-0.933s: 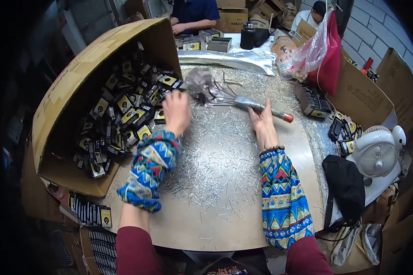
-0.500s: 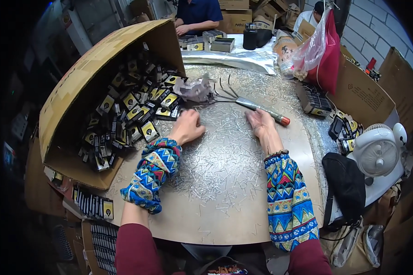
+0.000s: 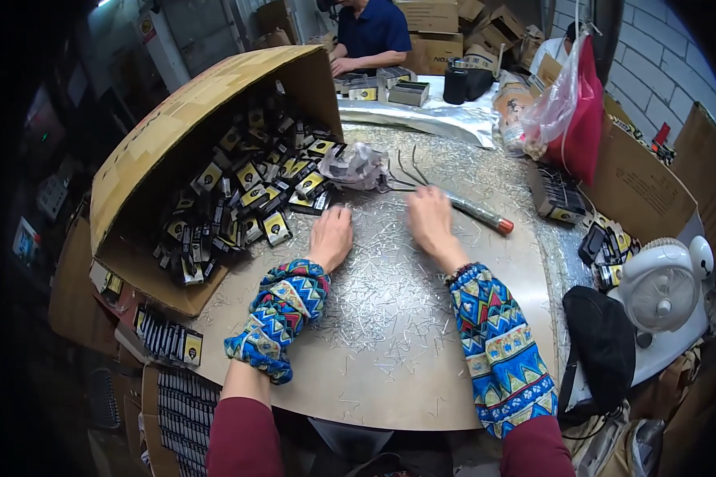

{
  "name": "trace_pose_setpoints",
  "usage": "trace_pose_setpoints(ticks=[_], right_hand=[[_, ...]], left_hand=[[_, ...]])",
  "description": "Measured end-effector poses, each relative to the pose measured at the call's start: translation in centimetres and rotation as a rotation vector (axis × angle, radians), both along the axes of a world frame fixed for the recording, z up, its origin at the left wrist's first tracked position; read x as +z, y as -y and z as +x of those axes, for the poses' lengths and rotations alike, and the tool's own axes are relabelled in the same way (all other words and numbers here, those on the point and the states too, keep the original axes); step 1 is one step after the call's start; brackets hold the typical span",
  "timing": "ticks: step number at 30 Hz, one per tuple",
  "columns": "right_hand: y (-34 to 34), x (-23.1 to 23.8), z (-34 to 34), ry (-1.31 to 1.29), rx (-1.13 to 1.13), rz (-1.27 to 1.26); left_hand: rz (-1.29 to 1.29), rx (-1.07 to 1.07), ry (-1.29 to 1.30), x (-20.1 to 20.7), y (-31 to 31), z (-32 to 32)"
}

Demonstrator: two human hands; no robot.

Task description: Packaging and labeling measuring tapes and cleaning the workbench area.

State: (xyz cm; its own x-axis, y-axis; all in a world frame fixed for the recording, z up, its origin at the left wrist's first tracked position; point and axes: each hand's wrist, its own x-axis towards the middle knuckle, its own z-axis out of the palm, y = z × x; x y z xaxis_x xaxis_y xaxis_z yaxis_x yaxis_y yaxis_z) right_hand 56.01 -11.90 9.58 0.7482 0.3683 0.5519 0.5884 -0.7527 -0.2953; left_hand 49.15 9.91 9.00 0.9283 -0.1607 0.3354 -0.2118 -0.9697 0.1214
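Observation:
Many small bent metal wires, shaped like hooks, lie scattered over the table (image 3: pixel 294 405); a denser patch of wires (image 3: pixel 366 306) is between my forearms. My left hand (image 3: pixel 332 238) is low over its far left side, palm down, fingers curled together. My right hand (image 3: pixel 433 224) is also palm down, with bent fingers beside the neck of a hand rake (image 3: pixel 473 208). The rake has thin dark tines and a grey-green handle with an orange-red end. Whatever either hand holds is hidden under its fingers. Crumpled grey plastic (image 3: pixel 356 167) lies by the tines.
A large tipped carton (image 3: pixel 207 95) full of small black-and-yellow boxes (image 3: pixel 278 228) opens toward the table on the left. A white fan (image 3: pixel 656 290) and black pouch (image 3: pixel 597 342) are at right. A pink bag (image 3: pixel 585 119) hangs behind. Across the table sits a person (image 3: pixel 371 36).
My right hand has turned palm down and moved left, from beside the rake handle to its neck. My left fingers now point away from me. The whole view has shifted slightly.

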Motion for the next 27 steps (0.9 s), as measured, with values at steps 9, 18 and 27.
trace_pose_setpoints(ticks=[9, 18, 27], right_hand=[[6.2, -0.5, 2.0, 0.03, -0.099, -0.463], [7.5, 0.6, -1.6, 0.092, -0.112, 0.016], [1.1, 0.0, 0.8, 0.16, -0.011, -0.349]], left_hand=[[-0.157, -0.072, -0.199, 1.1, 0.6, 3.7], [0.003, -0.037, 0.091, -0.5, 1.9, 3.9], [-0.181, -0.06, -0.151, 0.9, 3.9, -0.1]])
